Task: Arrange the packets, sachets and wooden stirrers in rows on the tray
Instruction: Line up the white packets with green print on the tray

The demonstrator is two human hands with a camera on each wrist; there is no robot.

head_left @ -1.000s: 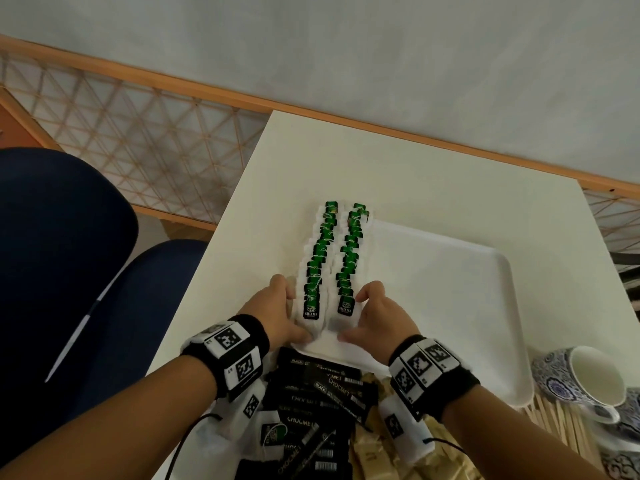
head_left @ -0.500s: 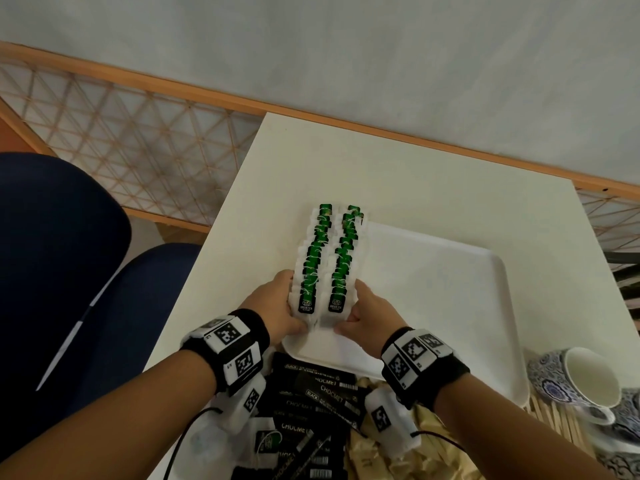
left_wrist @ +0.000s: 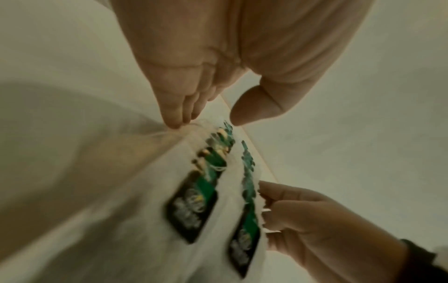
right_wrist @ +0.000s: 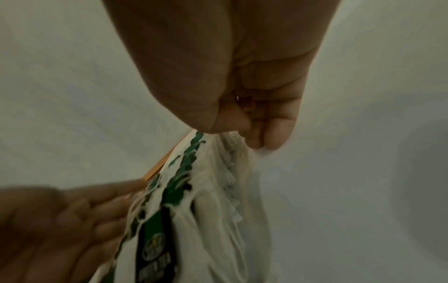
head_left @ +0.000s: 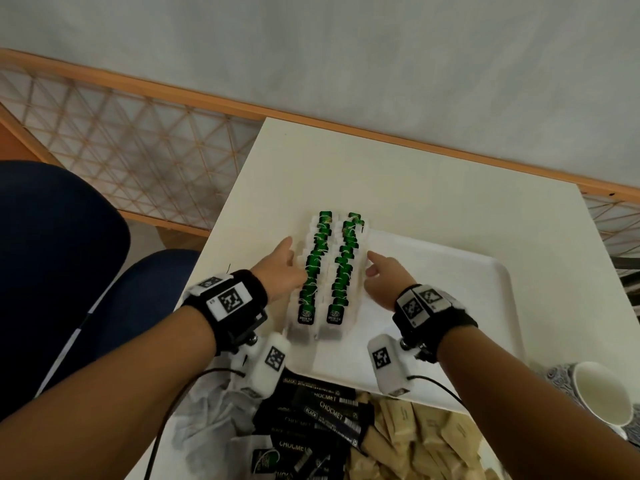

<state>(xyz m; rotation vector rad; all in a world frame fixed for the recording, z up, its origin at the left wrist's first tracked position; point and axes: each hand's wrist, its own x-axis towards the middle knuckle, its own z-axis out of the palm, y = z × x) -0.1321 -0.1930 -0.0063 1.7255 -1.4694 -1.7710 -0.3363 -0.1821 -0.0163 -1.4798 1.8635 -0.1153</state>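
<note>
Black sachets (head_left: 318,415) printed CHOCMET lie heaped on the surface (head_left: 433,188) nearest you, behind both wrists, with tan paper packets (head_left: 426,434) piled just to their right and a crumpled clear bag (head_left: 207,420) to their left. Off beyond your right forearm stands a blue-patterned cup (head_left: 604,396), white inside.

Ahead of those heaps sits the white tray (head_left: 460,306), and on its left part the green tea bags (head_left: 325,271) run away from you in two overlapping rows — near ends level with your wrists, far ends past your fingertips and over the tray's far edge.

Your left hand (head_left: 282,271) lies along the outer side of the left row; its grip is apart, fingers straight and touching the white edges of the bags, thumb held clear above them, as the left wrist view shows (left_wrist: 194,92). Your right hand (head_left: 384,275) sits against the outer side of the right row. Its fingers are curled — the right wrist view shows fingertips (right_wrist: 269,132) meeting the bag edges — yet whether that grip is clamped on a bag or only resting there you cannot tell from these views. The two rows (right_wrist: 184,191) lie between your hands, side by side and touching.

Farther out, beyond your fingers, comes bare surface, then a wooden rail (head_left: 346,124) and a pale wall (head_left: 346,46). A dark blue chair (head_left: 59,271) stands left of your left arm.
</note>
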